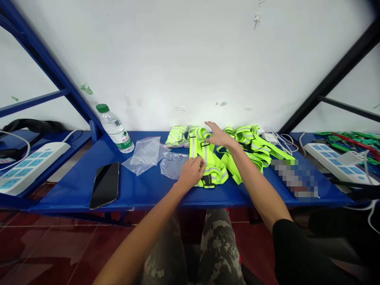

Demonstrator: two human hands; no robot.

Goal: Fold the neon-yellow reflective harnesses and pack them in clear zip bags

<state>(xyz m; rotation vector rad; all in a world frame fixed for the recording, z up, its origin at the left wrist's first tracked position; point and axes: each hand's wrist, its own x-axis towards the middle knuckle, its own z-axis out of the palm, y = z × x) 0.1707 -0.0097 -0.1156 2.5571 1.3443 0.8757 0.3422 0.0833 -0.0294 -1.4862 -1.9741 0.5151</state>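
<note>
- Left grip (191,172): closed partway, fingers curled on the edge of a hi-vis vest (211,166); the exact hold is partly hidden by the hand.
- Right grip (219,135): open, fingers spread and palm down, above the top of the same vest; cannot tell whether it is touching.
- Hi-vis vest: lime yellow with silver reflective bands, folded on the bench (142,194), directly beneath and between both grips; black buckle (208,181) just past the left grip's fingers, toward the near bench edge.
- Loose hi-vis straps (249,144): heaped just right of the right grip, reaching toward the bench's far edge.
- Plastic bags: one (173,165) just left of the left grip, beside the vest; another (144,155) farther left.
- Bagged hi-vis vest (177,136): beyond the left grip, near the wall.
- Phone (105,185): black, lying well left of the left grip.
- Water bottle (115,128): green cap, lying tilted on the bench, beyond the phone.
- Blurred flat item (293,178): well right of the right grip; too obscured to identify.
- Charger (269,138): white, with cables, beyond the right grip by the wall.
- Power strips: one (31,167) far left of the left grip, one (335,162) far right of the right grip.
</note>
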